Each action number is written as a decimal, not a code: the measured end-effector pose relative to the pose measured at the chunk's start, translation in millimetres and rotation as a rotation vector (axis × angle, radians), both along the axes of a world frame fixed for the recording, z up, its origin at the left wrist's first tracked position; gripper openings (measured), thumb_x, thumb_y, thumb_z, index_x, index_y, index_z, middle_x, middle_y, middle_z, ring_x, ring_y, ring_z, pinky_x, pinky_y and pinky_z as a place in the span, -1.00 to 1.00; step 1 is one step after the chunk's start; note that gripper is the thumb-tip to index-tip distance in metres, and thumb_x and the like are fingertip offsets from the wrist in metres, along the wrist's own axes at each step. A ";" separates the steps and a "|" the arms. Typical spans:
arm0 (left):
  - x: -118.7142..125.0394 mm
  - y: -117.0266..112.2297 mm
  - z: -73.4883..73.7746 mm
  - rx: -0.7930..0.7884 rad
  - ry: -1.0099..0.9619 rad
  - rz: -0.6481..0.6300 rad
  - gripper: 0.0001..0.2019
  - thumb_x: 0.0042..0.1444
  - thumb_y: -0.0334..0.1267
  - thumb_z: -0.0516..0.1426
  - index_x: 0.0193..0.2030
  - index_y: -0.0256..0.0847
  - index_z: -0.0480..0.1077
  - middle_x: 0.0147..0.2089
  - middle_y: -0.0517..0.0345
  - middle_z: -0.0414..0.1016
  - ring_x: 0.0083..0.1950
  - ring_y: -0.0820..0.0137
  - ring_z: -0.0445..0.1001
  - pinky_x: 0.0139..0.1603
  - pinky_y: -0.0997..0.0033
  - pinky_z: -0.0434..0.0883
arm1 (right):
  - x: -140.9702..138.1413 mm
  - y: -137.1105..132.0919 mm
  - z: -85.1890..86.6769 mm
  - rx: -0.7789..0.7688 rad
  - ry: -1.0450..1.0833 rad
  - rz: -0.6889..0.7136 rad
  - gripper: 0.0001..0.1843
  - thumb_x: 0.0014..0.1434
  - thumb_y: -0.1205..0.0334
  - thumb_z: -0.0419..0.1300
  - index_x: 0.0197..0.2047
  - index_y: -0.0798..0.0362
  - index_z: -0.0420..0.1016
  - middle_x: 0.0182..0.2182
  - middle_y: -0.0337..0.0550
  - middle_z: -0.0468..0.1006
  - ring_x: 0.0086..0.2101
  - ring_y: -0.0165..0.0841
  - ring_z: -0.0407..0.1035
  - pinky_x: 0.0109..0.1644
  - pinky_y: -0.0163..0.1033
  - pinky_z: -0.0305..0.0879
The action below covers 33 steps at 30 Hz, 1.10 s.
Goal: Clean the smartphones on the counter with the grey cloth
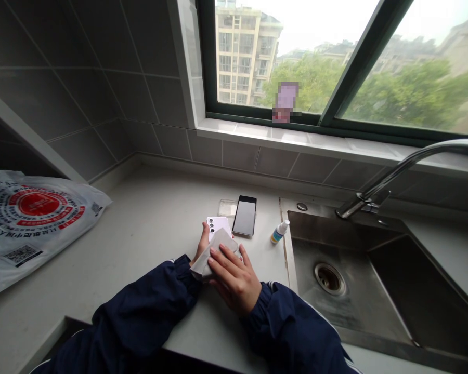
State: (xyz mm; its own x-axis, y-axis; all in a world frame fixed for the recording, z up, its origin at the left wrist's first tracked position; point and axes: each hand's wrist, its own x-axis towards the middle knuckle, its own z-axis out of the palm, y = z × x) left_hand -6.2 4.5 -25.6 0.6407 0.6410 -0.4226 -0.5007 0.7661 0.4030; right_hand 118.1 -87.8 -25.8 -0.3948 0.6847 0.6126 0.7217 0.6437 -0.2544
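Note:
My left hand (202, 246) is wrapped round the edge of a pale lilac smartphone (219, 223), its back with the camera lenses facing up. Over the lower part of the phone lies a light grey cleaning cloth (220, 241) with a zigzag edge. My right hand (236, 278) presses the cloth onto the phone, fingers stretched together over it. Just beyond my hands, a second smartphone (245, 215) lies on the counter, partly covering a clear phone case (226, 208). To the right stands a small spray bottle (280, 231) with a white cap and a blue-yellow label.
On the right is a steel sink (351, 317) with a drain (329, 279) and a chrome tap (378, 182). A white plastic bag (39, 218) with red print rests at the left of the counter (140, 228). A window (276, 62) is behind.

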 end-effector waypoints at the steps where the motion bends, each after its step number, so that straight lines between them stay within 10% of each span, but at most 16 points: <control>1: 0.3 0.2 0.4 0.011 0.010 0.015 -0.16 0.07 0.43 -0.16 -0.17 -0.41 0.49 -0.38 -0.18 0.56 -0.31 0.14 0.56 -0.09 0.11 0.45 | 0.1 0.3 -1.0 0.017 0.020 -0.015 -0.58 0.33 0.24 0.10 0.24 0.02 0.32 0.21 -0.10 0.37 0.30 -0.20 0.09 0.44 0.14 -0.31; 21: 7.9 -5.3 12.0 0.123 0.069 0.158 -0.49 0.15 0.21 0.05 -0.34 -0.29 0.42 -0.43 0.02 0.49 -0.22 0.21 0.54 -0.07 0.28 0.44 | 7.9 1.7 2.2 0.082 0.240 -0.190 -0.60 0.23 0.44 0.10 0.10 0.00 0.47 0.02 -0.11 0.57 0.07 -0.23 0.44 0.19 -0.03 0.39; 33: 3.9 -6.5 11.9 0.287 0.080 -0.010 -0.57 0.22 0.13 0.02 0.01 -0.15 0.35 -0.14 0.02 0.48 -0.17 0.24 0.52 -0.23 0.14 0.52 | 23.6 12.0 -1.2 -0.112 0.648 -0.267 -0.66 0.19 0.37 0.14 0.02 0.04 0.52 -0.12 -0.09 0.63 -0.15 -0.26 0.55 -0.01 -0.19 0.51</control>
